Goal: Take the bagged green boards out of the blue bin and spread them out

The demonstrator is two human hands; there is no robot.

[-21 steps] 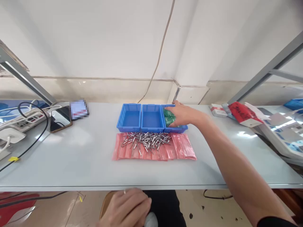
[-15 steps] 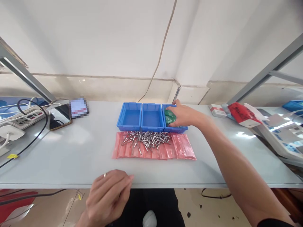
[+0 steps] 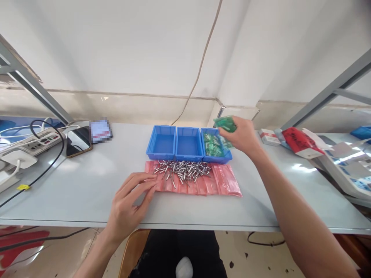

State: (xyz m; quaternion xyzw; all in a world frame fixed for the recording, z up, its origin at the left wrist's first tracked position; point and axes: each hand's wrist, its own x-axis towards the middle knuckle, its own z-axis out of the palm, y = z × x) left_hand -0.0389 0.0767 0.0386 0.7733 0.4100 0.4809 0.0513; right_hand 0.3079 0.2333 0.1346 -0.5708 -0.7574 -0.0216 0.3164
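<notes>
My right hand (image 3: 242,133) is raised over the right blue bin (image 3: 217,158), its fingers closed on a green plastic bag (image 3: 225,123). More green bags (image 3: 212,144) with small pieces inside lie in that bin. On the left, my left hand (image 3: 130,199) has its fingers stretched out and apart, the tips at the left end of the pink plastic bags (image 3: 228,180). Spread in a row, those bags overlap on the table. A heap of silver pop rivets (image 3: 185,170) lies on top of them, in front of the bins.
Two more blue bins, the left bin (image 3: 161,143) and the middle bin (image 3: 189,144), stand beside the right one. A phone (image 3: 79,141) and a power strip (image 3: 43,143) with cables lie at the left. At the right are a small white box (image 3: 269,136) and a red packet (image 3: 301,141).
My right hand has lifted a green bag up and rightward out of the right bin. My left hand has moved forward from the table edge to the pink bags, its fingers straightening.
</notes>
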